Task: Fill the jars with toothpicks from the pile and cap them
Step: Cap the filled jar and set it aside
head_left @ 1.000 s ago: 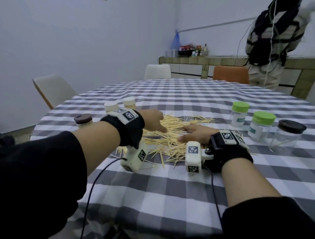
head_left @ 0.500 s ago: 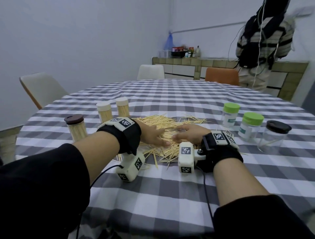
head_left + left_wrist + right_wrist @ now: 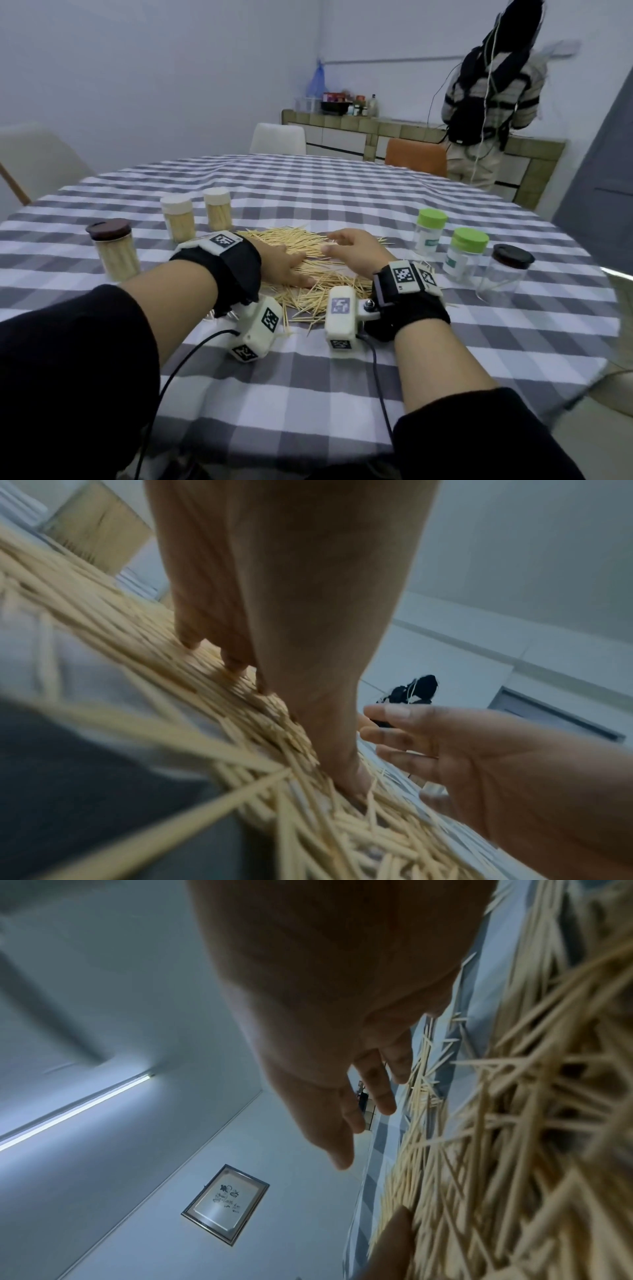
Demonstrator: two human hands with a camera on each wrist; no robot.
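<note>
- Left hand (image 3: 279, 263) — fingers straight, flat on the toothpick pile (image 3: 308, 274).
- Right hand (image 3: 356, 251) — relaxed, holding nothing, over the pile's far edge.
- Jars stand apart on both sides.

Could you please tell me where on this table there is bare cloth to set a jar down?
Bare tablecloth lies near the person, before both hands, and across the far half beyond the toothpick pile. Crowded: the middle, with left hand and right hand on the pile, filled jars left, empty jars right.
</note>
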